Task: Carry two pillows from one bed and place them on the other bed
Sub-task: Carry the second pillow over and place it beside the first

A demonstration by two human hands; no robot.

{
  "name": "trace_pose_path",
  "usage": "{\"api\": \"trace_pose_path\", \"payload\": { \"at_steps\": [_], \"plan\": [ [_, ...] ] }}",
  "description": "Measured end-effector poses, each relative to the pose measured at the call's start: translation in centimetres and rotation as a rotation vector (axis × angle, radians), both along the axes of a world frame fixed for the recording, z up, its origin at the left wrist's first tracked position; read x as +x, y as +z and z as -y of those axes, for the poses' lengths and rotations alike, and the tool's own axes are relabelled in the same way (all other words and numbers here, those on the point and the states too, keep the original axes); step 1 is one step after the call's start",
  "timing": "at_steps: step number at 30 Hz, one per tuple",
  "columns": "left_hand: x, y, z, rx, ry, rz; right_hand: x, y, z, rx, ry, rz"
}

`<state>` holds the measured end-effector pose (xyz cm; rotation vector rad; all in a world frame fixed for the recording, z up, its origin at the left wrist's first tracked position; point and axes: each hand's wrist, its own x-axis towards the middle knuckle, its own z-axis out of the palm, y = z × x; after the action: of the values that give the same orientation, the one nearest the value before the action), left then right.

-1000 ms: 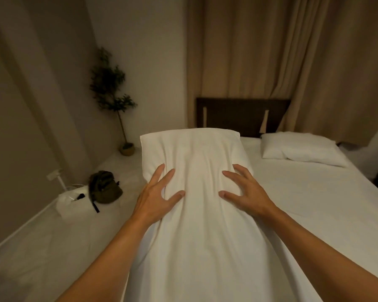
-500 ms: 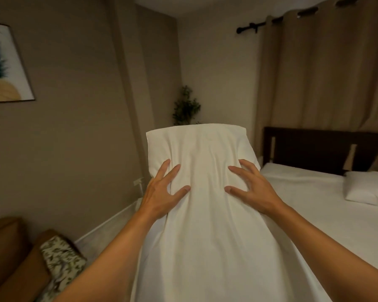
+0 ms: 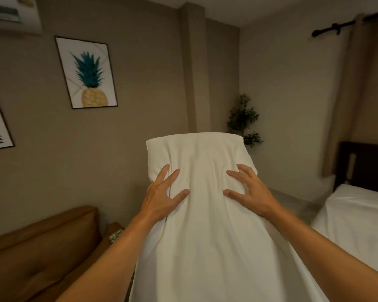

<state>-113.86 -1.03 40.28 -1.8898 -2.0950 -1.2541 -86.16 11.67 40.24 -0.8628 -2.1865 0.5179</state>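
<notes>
**Pillow held up in both hands, bed off to the right**

Pillow [image 3: 205,214], white and long, fills the centre and lower half of the view, standing on end in front of the person and clear of any furniture. Only one pillow can be made out; whether a second lies behind it cannot be told.

At 3 o'clock is a bed [image 3: 356,216] with a white sheet and a dark headboard, just beside the pillow's right edge. At 8 o'clock sits a brown sofa [image 3: 42,247] against the wall. A beige curtain [image 3: 358,94] hangs at 2 o'clock. A framed pineapple picture [image 3: 86,73] is on the wall at 10 o'clock. A small leafy plant [image 3: 243,118] stands in the corner at 1 o'clock, just above the pillow's top edge.

The left hand [image 3: 162,197] presses flat against the pillow's left side, fingers spread and open. The right hand [image 3: 249,190] does the same on the right side, fingers spread, dimpling the fabric.
</notes>
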Motion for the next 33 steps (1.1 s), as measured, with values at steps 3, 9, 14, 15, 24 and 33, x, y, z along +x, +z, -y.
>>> {"api": "trace_pose_path", "payload": {
  "at_steps": [3,9,14,15,24,33],
  "plan": [
    [-5.8,0.7,1.1,0.002,0.027,-0.013,-6.3,0.6,0.4,0.008,0.034,-0.008],
    [-15.1,1.0,2.0,0.015,0.100,0.001,-16.6,1.3,-0.8,0.009,0.101,0.014],
    [-20.9,0.3,0.8,0.015,0.159,0.009,-23.2,1.1,-3.3,0.003,0.151,0.029],
    [-21.7,0.0,0.4,0.010,0.163,0.014,-24.3,0.9,-3.9,0.001,0.159,0.032],
    [-30.8,0.8,-9.4,-0.040,0.207,-0.025,-34.5,-0.4,-15.6,-0.072,0.220,0.000],
    [-36.3,-0.3,-21.7,-0.049,0.163,-0.028,-39.8,-1.2,-27.5,-0.089,0.208,-0.022]
  ]
}}
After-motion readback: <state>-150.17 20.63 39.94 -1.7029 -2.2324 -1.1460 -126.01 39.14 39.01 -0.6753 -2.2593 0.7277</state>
